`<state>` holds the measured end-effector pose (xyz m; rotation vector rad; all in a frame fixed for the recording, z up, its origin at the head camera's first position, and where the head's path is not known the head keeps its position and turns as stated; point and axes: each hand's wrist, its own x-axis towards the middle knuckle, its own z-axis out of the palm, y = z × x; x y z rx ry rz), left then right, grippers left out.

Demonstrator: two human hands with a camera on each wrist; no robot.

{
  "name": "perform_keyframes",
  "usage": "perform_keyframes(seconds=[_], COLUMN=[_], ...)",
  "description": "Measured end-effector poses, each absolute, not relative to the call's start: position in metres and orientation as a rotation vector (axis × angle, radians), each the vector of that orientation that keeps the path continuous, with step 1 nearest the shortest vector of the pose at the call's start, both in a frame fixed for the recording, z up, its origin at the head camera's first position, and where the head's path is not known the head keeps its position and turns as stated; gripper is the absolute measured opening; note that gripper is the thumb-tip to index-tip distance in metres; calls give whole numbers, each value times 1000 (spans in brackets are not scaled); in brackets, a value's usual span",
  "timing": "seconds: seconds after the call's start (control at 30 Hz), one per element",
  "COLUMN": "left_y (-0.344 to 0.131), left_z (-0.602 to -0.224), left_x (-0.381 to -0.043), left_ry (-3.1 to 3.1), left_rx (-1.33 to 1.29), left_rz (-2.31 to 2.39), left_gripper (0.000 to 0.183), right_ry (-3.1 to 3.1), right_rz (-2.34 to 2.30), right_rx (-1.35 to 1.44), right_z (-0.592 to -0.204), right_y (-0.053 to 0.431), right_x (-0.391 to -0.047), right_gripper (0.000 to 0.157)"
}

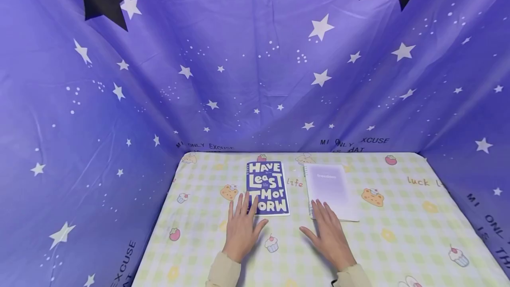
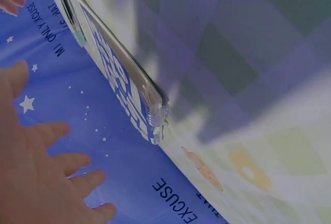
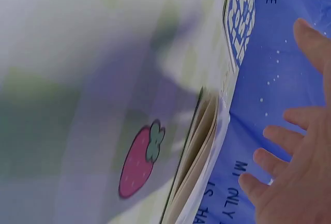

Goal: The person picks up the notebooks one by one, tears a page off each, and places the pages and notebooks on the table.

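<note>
starry cloth (image 1: 255,61) backs a checked tabletop (image 1: 398,251) in the head view, a blue notebook (image 1: 268,185) lying left of a lilac notebook (image 1: 328,189). left wrist: left hand (image 2: 41,169) outstretched, grasping nothing, near the blue notebook. right wrist: right hand (image 3: 300,164) likewise, near the lilac notebook.

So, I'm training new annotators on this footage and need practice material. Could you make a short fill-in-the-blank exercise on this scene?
1. The word printed on the pale purple notebook is "____".
2. The top word on the blue notebook is "____".
3. The left hand and right hand together hold ____ notebooks.
4. The large black shapes on the backdrop are ____.

Missing words: freedom; HAVE; zero; stars.
</note>
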<state>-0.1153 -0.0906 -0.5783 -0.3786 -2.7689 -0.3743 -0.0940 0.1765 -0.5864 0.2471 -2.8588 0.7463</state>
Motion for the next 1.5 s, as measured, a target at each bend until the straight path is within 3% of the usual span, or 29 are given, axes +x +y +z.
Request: perform_keyframes(seconds=[0.37, 1.03, 1.5], left_y=[-96, -101, -97], left_z=[-577, -585, -596], left_x=[-131, -149, -151], left_ry=[-2777, -2959, -2908], left_rx=[-318, -389, -372], left_rz=[-312, -456, -470], left_gripper=[65, 75, 60], right_ry=[-2866, -3003, -3039], right_rz=[803, 935, 829], right_rx=[346, 387, 437], right_z=[-590, -602, -605], right_y=[151, 120, 117], right_x=[-113, -122, -120], right_gripper=[79, 70, 66])
